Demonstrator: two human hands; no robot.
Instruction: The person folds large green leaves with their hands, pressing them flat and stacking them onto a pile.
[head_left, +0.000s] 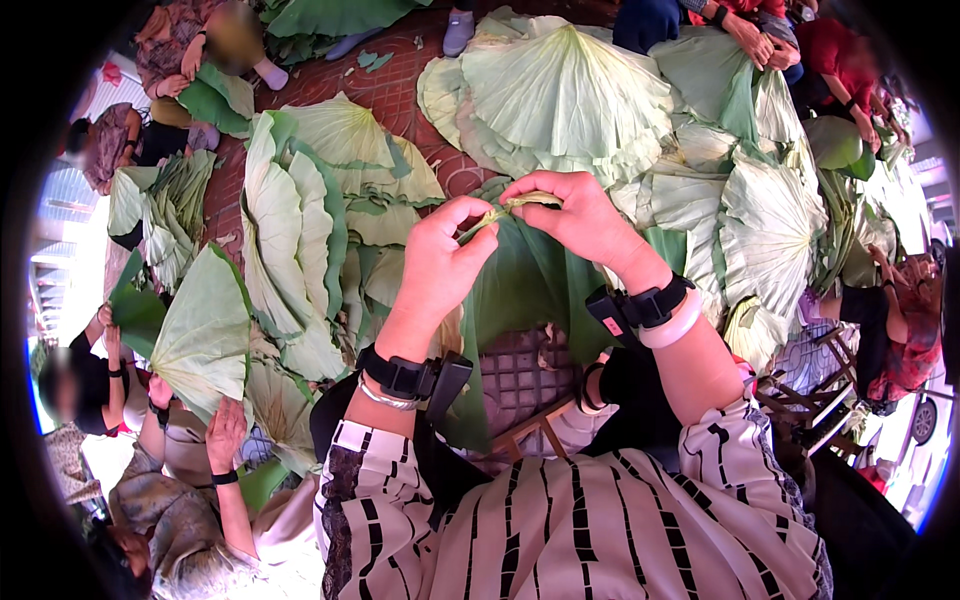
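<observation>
My left hand [455, 245] and my right hand [560, 215] are raised at the centre, close together, fingers pinched on the pale, narrow gathered edge of a large lotus leaf [530, 285]. The dark green leaf hangs from between them toward my lap, folded in broad creases. Both wrists wear black strapped devices and bangles.
Stacks of pale lotus leaves lie ahead [560, 95], left [280, 235] and right [765, 235] on red paving [350, 75]. Several people work around me, including hands at top right [755, 45] and lower left [225, 435]. A wooden stool frame [530, 435] shows below.
</observation>
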